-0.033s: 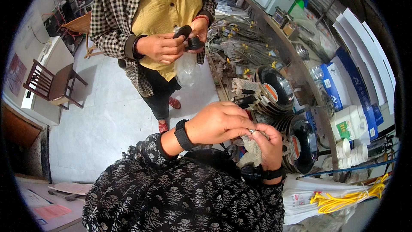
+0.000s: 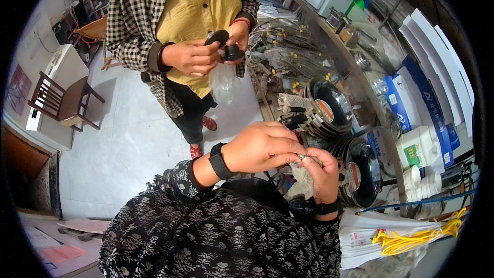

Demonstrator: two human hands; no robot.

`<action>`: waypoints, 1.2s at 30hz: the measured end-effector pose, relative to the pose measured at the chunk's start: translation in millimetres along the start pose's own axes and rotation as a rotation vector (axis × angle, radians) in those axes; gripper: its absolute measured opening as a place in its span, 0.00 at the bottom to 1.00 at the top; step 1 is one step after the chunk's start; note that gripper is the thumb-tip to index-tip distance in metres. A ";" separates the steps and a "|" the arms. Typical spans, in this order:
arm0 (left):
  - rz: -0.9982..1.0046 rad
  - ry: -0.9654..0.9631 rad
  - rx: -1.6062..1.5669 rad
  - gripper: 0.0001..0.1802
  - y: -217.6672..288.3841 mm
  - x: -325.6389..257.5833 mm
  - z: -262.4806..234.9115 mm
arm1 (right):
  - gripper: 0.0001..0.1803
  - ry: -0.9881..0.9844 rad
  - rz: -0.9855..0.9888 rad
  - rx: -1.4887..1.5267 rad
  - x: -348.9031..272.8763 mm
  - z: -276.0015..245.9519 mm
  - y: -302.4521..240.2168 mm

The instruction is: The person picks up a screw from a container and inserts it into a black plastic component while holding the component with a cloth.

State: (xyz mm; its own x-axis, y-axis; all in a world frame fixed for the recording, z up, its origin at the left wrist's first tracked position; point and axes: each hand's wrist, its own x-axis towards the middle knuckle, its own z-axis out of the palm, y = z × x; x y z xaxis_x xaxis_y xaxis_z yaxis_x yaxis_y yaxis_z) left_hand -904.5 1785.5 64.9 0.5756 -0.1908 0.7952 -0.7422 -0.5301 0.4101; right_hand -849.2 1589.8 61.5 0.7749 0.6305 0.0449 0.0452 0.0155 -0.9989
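My left hand (image 2: 267, 146) reaches across with bent fingers, and its fingertips meet those of my right hand (image 2: 324, 175). Pinched between the two hands is a small shiny metal piece (image 2: 301, 157), mostly covered by fingers, so its exact kind does not show. A grey, rough-textured cloth (image 2: 301, 185) sits beside my right palm; whether that hand grips it I cannot tell. Facing me, a person in a checked jacket holds a flat black disc (image 2: 217, 37) in one hand and a round black part (image 2: 234, 52) in the other, with a clear plastic bag (image 2: 223, 85) hanging below.
Stacks of black round pans (image 2: 364, 175) with labels stand on the shelf close to my right hand. Farther back lie bundled cables (image 2: 293, 46). White cups (image 2: 424, 185), a white jug (image 2: 417, 148) and a yellow cord (image 2: 417, 239) are at the right. A wooden chair (image 2: 67, 100) stands left.
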 end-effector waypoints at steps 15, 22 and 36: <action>-0.008 -0.012 0.131 0.14 -25.1 24.4 -1.2 | 0.08 0.022 -0.016 0.037 33.5 -11.4 -0.5; -0.060 -0.014 0.117 0.14 -57.4 35.9 -3.5 | 0.08 -0.095 0.078 0.166 79.9 -20.3 -3.6; -0.169 -0.023 0.160 0.12 -75.9 19.2 -25.2 | 0.07 -0.237 0.107 0.172 116.6 -4.8 10.6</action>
State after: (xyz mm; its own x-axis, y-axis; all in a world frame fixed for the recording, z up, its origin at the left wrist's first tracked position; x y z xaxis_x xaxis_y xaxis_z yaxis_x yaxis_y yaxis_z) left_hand -845.8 1842.9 60.3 0.6961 -0.1063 0.7100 -0.5717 -0.6803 0.4586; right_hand -755.3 1659.8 56.2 0.6004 0.7984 -0.0453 -0.1511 0.0576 -0.9868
